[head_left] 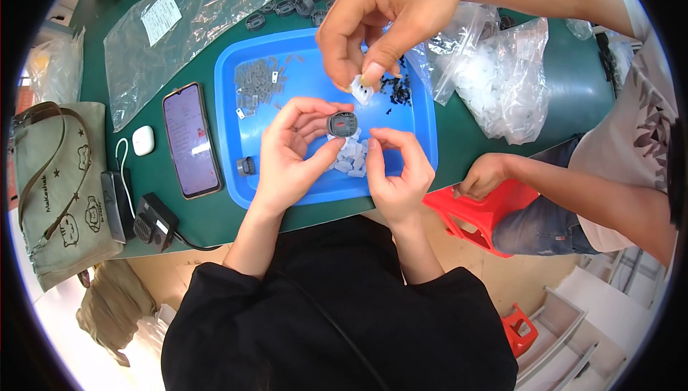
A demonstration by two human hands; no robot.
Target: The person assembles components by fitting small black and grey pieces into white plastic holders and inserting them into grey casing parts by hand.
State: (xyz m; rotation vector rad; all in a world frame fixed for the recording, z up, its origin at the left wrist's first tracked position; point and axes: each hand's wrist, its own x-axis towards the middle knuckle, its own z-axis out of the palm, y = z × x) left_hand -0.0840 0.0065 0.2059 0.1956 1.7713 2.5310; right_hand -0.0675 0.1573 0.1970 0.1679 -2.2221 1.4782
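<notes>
My left hand is closed on a small dark grey rounded plastic housing, its hollow side up, with a bit of red inside. To the right of the housing is my right hand, thumb and forefinger brought together; anything between them is too small to make out. Both hands are over a blue tray. Beneath them lies a pile of small white pieces. Another person's hand reaches in from the upper right, pinching a small white piece just above the housing.
Grey flat pieces, black bits and another dark housing lie in the tray. Left are a phone, white case and bag. A bag of white parts lies right; several housings lie beyond.
</notes>
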